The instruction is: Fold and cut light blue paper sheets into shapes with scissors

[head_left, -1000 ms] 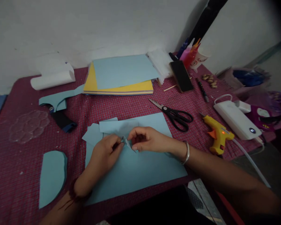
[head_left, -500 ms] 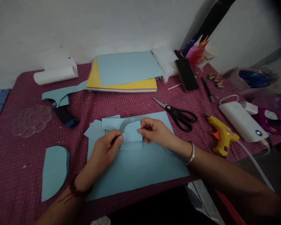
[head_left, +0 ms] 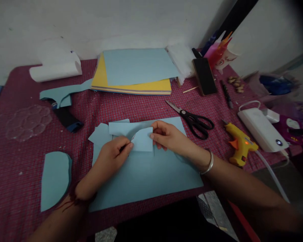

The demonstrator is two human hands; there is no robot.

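Between my hands is a small light-blue paper piece (head_left: pixel 143 140) with a curved upper left edge. My left hand (head_left: pixel 116 151) pinches its left side, and my right hand (head_left: pixel 168 136) grips its right edge between thumb and fingers. Underneath lies a large light-blue sheet (head_left: pixel 151 181). Several smaller cut pieces rest along its back left, among them a paper strip (head_left: pixel 116 128) and an angular offcut (head_left: pixel 100 133). Scissors (head_left: pixel 194 121) with black handles lie beyond my right hand, blades partly apart. A folded blue paper shape (head_left: pixel 56 181) with a rounded side sits left of my left hand.
A yellow glue gun (head_left: pixel 239 144) with a glowing light lies right, beside a white power bank (head_left: pixel 262 129). At the back are a coloured paper stack (head_left: pixel 131 88), a phone (head_left: pixel 204 76) and a white paper roll (head_left: pixel 56 71). A clear scalloped tray (head_left: pixel 29 121) sits left.
The small paper piece is tilted slightly differently, and the fold below it shows less. Both hands keep their hold. The whole view has shifted a little.
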